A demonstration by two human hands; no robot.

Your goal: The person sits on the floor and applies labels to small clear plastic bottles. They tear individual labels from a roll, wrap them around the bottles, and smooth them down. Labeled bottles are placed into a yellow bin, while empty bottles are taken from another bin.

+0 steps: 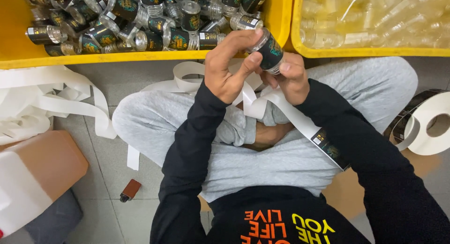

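Observation:
My left hand [229, 66] and my right hand [290, 77] both grip one small clear bottle with a dark label [269, 49], held above my crossed legs in grey trousers. The left thumb and fingers press on the bottle's upper side; the right hand supports it from below. A white backing strip [300, 120] runs from under my hands across my right forearm, with a dark label [330, 150] still on it. The strip leads toward a label roll [429, 124] at the right.
A yellow crate [140, 56] in front holds several labelled bottles. A second yellow crate [375, 51] at the right holds clear unlabelled bottles. Spent white backing tape [56, 101] lies piled on the tiled floor at left, near a brown-and-white container [33, 173] and a small brown object [130, 189].

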